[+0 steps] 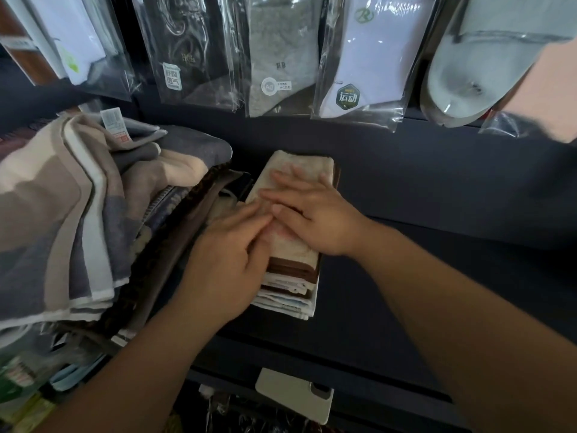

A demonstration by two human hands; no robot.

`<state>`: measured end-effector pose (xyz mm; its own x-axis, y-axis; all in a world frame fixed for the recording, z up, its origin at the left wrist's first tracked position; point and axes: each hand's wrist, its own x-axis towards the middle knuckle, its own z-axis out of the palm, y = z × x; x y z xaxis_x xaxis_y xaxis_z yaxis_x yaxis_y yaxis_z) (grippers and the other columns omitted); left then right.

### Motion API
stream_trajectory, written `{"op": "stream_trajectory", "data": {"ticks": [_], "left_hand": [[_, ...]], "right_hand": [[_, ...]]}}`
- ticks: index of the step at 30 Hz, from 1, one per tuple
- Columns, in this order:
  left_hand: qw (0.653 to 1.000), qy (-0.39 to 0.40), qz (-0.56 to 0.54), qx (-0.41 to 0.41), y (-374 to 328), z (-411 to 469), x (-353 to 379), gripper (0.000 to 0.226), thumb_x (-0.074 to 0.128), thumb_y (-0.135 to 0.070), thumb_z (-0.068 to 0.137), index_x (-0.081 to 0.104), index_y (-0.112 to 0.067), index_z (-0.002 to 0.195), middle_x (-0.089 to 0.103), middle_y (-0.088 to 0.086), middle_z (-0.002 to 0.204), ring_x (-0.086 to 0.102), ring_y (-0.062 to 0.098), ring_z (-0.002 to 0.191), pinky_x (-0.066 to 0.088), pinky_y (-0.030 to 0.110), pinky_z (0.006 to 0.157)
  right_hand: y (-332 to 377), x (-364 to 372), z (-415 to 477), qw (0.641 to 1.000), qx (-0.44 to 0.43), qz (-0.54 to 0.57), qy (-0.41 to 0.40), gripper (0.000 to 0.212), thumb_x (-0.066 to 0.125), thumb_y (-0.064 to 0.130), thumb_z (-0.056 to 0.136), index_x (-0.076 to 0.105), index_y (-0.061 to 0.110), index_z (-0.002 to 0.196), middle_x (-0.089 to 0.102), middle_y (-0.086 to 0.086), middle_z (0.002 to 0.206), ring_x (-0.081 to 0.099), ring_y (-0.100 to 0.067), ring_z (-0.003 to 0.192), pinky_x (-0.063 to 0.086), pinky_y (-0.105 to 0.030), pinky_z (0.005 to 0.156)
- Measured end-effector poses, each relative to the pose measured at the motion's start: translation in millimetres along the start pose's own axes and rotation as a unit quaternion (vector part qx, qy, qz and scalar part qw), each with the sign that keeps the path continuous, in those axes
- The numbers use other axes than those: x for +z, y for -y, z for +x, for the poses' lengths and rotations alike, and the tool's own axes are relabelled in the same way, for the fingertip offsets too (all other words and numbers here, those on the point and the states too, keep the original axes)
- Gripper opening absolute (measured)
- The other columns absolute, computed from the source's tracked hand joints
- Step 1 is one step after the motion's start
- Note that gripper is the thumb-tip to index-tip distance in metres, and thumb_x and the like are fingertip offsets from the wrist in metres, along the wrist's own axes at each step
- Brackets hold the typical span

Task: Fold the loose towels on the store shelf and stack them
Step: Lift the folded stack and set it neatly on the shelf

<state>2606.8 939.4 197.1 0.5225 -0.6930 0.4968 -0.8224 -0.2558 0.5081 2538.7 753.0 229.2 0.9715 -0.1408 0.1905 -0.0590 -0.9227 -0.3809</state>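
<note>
A stack of folded towels (pixel 290 285) stands in the middle of the dark shelf (pixel 437 189). Its top piece is a cream towel (pixel 299 165), with brown and white ones under it. My right hand (pixel 312 214) lies flat on the cream towel, fingers straight and pointing left. My left hand (pixel 228 254) rests on the stack's near left side, its fingers meeting those of the right hand. A heap of loose towels (pixel 78 207) in beige, grey and white lies to the left, touching a dark brown towel (pixel 175 239).
Packaged socks (pixel 274 57) hang on the back wall above the shelf. A white price tag (pixel 112 123) sticks up from the loose heap. A pale label holder (pixel 293 392) is clipped to the shelf's front edge. Bare shelf surface lies to the right of the stack.
</note>
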Motion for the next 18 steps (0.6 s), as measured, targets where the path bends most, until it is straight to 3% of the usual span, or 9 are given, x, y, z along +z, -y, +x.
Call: {"op": "stream_trajectory", "data": {"ticks": [2, 4, 11, 15, 17, 18], "left_hand": [[0.998, 0.045, 0.032, 0.003, 2, -3, 6, 0.057, 0.043, -0.048, 0.096, 0.056, -0.021, 0.143, 0.05, 0.001, 0.152, 0.042, 0.018, 0.142, 0.033, 0.034, 0.118], [0.997, 0.063, 0.036, -0.025, 6, -8, 10, 0.066, 0.041, -0.061, 0.092, 0.052, -0.026, 0.146, 0.042, -0.002, 0.157, 0.039, 0.021, 0.144, 0.037, 0.044, 0.116], [0.998, 0.05, -0.017, -0.031, 19, -14, 13, 0.064, 0.046, -0.065, 0.089, 0.056, -0.029, 0.142, 0.037, -0.013, 0.159, 0.038, 0.005, 0.142, 0.032, 0.027, 0.113], [0.986, 0.028, -0.153, -0.055, 21, -16, 16, 0.049, 0.065, -0.052, 0.092, 0.062, -0.031, 0.136, 0.038, -0.015, 0.157, 0.033, -0.009, 0.142, 0.027, 0.011, 0.114], [0.958, 0.008, -0.26, -0.12, 17, -18, 16, 0.043, 0.066, -0.045, 0.093, 0.06, -0.04, 0.136, 0.044, -0.018, 0.154, 0.038, -0.007, 0.14, 0.032, 0.023, 0.117], [0.923, -0.008, -0.342, -0.175, 13, -19, 15, 0.043, 0.066, -0.047, 0.093, 0.058, -0.044, 0.135, 0.052, -0.019, 0.147, 0.046, -0.004, 0.135, 0.038, 0.03, 0.114]], "right_hand": [[-10, -3, 11, 0.996, -0.018, -0.036, 0.076, 0.045, 0.028, 0.047, 0.107, 0.034, 0.042, 0.151, 0.017, 0.009, 0.166, -0.004, -0.015, 0.155, -0.01, -0.049, 0.121], [-24, -2, 18, 0.994, -0.017, -0.055, 0.088, 0.047, 0.025, 0.05, 0.106, 0.029, 0.045, 0.153, 0.014, 0.013, 0.166, -0.006, -0.011, 0.154, -0.009, -0.049, 0.122], [-59, 2, 29, 0.995, 0.066, -0.031, 0.064, 0.054, 0.025, 0.058, 0.103, 0.019, 0.046, 0.155, 0.006, 0.013, 0.168, -0.007, -0.011, 0.154, -0.007, -0.044, 0.124], [-66, 2, 22, 0.985, 0.162, 0.054, 0.011, 0.061, 0.028, 0.056, 0.104, 0.015, 0.034, 0.159, 0.0, 0.005, 0.169, -0.01, -0.016, 0.154, -0.001, -0.044, 0.125], [-59, 7, 9, 0.966, 0.212, 0.133, -0.068, 0.066, 0.033, 0.056, 0.103, 0.012, 0.03, 0.16, -0.001, 0.003, 0.169, -0.008, -0.016, 0.154, 0.001, -0.039, 0.124], [-50, 11, -2, 0.946, 0.235, 0.191, -0.114, 0.069, 0.035, 0.058, 0.101, 0.01, 0.032, 0.16, 0.0, 0.005, 0.169, -0.005, -0.014, 0.154, 0.004, -0.039, 0.124]]}}
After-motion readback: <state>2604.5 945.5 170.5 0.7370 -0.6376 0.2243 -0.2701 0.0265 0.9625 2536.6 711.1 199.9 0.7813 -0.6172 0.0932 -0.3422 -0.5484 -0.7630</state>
